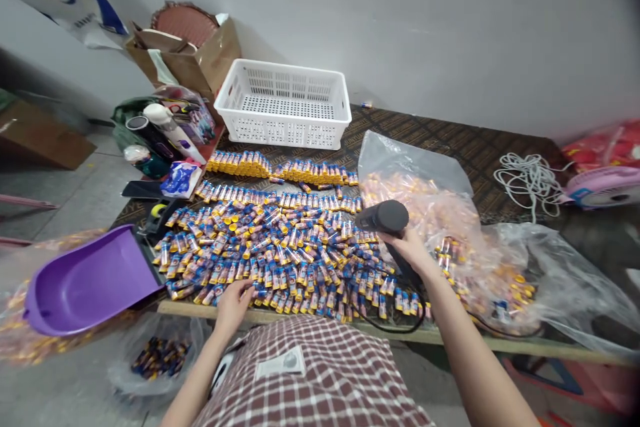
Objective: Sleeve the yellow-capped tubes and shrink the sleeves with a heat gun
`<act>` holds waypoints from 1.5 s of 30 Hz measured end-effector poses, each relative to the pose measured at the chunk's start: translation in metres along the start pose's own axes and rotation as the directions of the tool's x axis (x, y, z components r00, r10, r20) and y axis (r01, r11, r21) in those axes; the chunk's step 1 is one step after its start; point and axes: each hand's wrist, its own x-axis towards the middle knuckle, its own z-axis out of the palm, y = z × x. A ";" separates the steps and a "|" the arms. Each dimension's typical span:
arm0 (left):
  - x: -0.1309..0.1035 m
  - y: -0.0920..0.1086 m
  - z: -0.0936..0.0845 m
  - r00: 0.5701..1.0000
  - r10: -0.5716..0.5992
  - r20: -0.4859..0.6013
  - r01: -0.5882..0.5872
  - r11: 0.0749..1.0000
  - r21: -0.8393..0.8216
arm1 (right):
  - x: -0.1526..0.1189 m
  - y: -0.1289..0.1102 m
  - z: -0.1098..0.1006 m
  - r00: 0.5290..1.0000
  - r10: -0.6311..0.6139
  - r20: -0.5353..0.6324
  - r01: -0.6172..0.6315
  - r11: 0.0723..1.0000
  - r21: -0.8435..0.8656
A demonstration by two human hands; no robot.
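Note:
A black hair dryer [387,217] with a cord is gripped in my right hand [411,250], its barrel pointing left above the right side of the pile. My left hand [234,303] rests at the table's front edge, fingers apart and touching the nearest tubes; I see nothing held in it. Between and beyond my hands spreads a thick layer of small labelled tubes [280,250] with blue and yellow ends. Behind it, more tubes stand in tight rows [240,163]. To the right, a clear plastic bag [417,167] holds many more of them.
A white plastic basket [285,121] stands at the back. At left are a purple dustpan [95,280], a tape dispenser [159,217], a phone [141,189] and bottles [173,130]. A bag of tubes [160,357] sits below. White cord [530,180] lies at right.

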 end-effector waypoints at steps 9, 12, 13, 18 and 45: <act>0.013 0.006 0.010 0.997 0.011 0.075 -0.009 1.000 -0.027 | 0.004 0.001 -0.030 0.965 0.257 0.053 -0.262 0.955 0.141; 0.014 0.001 0.004 0.998 0.000 0.067 0.002 1.000 -0.024 | 0.032 0.003 -0.024 0.972 0.220 -0.083 -0.208 0.970 0.127; 0.014 -0.002 0.001 0.998 -0.008 0.059 0.009 1.000 -0.015 | 0.041 0.004 -0.021 0.973 0.202 -0.108 -0.187 0.973 0.134; 0.013 -0.011 -0.017 0.999 -0.038 0.020 0.037 0.999 0.038 | 0.072 0.008 -0.008 0.980 0.185 -0.071 -0.166 0.962 0.217; 0.108 0.036 0.006 0.991 -0.075 0.108 0.076 0.997 -0.004 | 0.225 -0.089 -0.006 0.956 0.152 0.250 -0.213 0.947 0.239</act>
